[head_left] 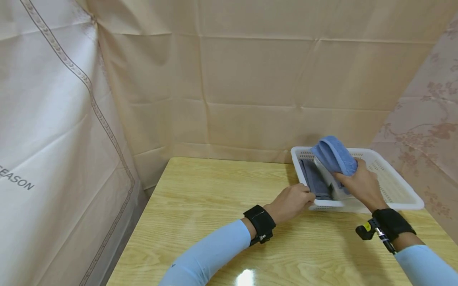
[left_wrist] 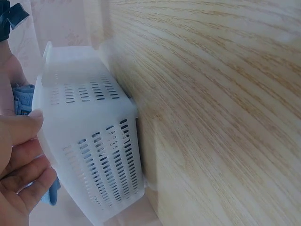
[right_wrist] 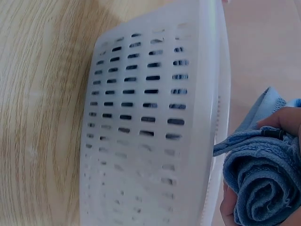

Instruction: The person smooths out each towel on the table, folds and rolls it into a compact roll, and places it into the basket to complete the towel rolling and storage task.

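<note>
A rolled blue towel (head_left: 334, 155) is held in my right hand (head_left: 361, 184) above the white plastic basket (head_left: 406, 188). Its spiral end shows in the right wrist view, with fingers and thumb around the towel (right_wrist: 263, 188). My left hand (head_left: 291, 202) grips the basket's rim at the near left corner, and the left wrist view shows the thumb at the rim of the basket (left_wrist: 101, 155). Inside the basket, a folded dark grey-blue cloth (head_left: 315, 178) stands along the left side. Beside it is something white (head_left: 327, 174), partly hidden by the towel and right hand.
The basket sits at the back right of a light wood-grain table (head_left: 214, 190). A beige cloth (head_left: 243, 79) hangs behind the table, a whitish cloth (head_left: 53, 139) at the left, and a flowered pink one (head_left: 429, 131) at the right, near the basket.
</note>
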`<move>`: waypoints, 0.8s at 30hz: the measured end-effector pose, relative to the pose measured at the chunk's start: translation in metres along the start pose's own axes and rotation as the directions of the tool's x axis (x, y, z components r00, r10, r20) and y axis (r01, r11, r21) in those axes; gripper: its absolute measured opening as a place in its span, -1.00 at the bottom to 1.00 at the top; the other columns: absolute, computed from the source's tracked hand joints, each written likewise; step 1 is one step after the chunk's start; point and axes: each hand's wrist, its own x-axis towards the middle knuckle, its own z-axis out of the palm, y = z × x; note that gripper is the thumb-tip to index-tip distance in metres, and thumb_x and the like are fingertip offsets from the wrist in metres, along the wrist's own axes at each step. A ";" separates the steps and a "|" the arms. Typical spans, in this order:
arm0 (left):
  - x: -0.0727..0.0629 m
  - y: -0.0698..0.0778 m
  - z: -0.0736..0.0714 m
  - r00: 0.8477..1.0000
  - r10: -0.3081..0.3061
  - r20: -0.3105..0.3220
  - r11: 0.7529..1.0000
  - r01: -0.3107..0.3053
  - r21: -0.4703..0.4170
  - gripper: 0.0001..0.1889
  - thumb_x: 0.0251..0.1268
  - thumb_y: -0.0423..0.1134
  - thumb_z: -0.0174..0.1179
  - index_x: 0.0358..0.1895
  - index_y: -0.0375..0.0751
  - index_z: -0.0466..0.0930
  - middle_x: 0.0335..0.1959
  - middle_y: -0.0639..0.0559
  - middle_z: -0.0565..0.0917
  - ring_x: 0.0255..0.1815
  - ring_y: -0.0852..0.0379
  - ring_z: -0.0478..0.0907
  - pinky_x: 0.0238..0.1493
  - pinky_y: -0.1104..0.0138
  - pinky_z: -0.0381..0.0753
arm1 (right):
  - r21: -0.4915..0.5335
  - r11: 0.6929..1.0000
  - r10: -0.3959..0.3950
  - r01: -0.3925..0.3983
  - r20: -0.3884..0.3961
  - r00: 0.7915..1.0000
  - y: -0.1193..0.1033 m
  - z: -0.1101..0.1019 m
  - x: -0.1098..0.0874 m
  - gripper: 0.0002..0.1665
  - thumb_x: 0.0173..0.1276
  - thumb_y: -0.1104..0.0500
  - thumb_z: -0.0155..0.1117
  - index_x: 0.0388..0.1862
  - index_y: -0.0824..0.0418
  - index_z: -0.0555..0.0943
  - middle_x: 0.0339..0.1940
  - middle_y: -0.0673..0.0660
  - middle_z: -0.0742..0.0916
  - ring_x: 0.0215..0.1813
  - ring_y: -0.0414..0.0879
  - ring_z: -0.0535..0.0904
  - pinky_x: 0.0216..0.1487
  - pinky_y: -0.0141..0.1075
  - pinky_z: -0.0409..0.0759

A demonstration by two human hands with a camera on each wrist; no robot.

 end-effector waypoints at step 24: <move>0.001 0.000 -0.002 0.999 0.004 0.037 1.000 -0.003 -0.005 -0.91 0.48 -0.12 0.30 -0.18 0.05 0.78 -0.27 0.19 0.66 -0.20 0.30 0.57 -0.15 0.64 0.45 | -0.025 0.989 0.148 -0.148 -0.019 0.989 0.045 -0.022 0.002 0.23 0.45 -0.24 0.19 0.56 0.63 -0.15 0.30 0.80 0.30 0.21 0.71 0.34 -0.03 0.41 0.50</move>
